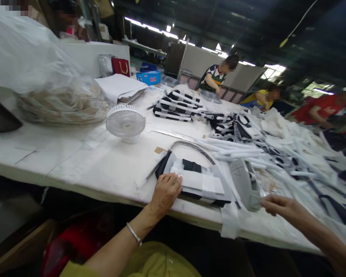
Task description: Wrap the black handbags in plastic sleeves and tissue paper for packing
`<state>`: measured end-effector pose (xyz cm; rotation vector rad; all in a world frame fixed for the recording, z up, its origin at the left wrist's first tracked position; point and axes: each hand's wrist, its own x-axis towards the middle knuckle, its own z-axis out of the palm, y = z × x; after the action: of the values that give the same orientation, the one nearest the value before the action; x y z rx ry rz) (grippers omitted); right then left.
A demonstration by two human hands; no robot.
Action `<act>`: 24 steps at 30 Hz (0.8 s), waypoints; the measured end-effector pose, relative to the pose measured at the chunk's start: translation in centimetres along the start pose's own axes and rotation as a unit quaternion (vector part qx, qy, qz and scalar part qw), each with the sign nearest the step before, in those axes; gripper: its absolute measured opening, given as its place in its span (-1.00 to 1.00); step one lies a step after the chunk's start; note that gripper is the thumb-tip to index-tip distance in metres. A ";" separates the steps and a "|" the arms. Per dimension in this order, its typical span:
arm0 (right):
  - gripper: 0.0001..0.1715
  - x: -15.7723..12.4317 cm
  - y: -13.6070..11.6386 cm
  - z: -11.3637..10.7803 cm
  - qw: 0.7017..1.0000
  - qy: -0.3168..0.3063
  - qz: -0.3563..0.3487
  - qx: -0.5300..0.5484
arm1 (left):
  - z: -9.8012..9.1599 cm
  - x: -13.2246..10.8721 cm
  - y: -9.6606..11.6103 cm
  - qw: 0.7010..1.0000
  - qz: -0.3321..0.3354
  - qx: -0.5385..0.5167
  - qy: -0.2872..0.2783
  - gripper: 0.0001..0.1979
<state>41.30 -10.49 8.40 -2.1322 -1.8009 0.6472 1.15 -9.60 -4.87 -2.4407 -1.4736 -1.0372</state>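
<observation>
My left hand (pixel 165 192) lies flat with fingers spread on the near left edge of a stack of black and white fabric pieces (pixel 198 181) on the white table (pixel 83 161). My right hand (pixel 279 204) pinches the near corner of a grey plastic basket (pixel 243 184), which stands just right of that stack. A silver bangle (pixel 134 233) sits on my left wrist.
A small white fan (pixel 126 123) stands left of centre. A big clear bag of cloth (pixel 49 88) fills the far left. More striped pieces (pixel 175 105) and a heap of white strips (pixel 279 150) cover the right. Three people work at the far side.
</observation>
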 end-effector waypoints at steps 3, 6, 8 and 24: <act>-0.63 1.3 -9.3 1.6 0.987 -0.137 -0.078 0.016 | -0.1 -0.1 0.1 1.000 -0.006 -0.007 -0.007 -0.71; -0.72 3.3 -17.9 4.7 0.954 -0.238 -0.183 0.012 | -0.1 -0.2 0.2 1.000 -0.011 -0.012 -0.007 -0.71; -0.76 5.1 -21.9 7.2 0.928 -0.288 -0.235 -0.028 | -0.2 -0.2 0.2 1.000 -0.015 -0.015 -0.005 -0.71; -0.67 16.1 -28.3 16.7 0.779 -0.195 -0.478 -0.356 | 0.5 -0.4 0.1 0.999 -0.034 -0.039 0.005 -0.71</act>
<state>10.68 9.33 5.13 -0.9975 -3.3358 0.1082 1.35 -9.73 -5.50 -2.4492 -1.5528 -1.1376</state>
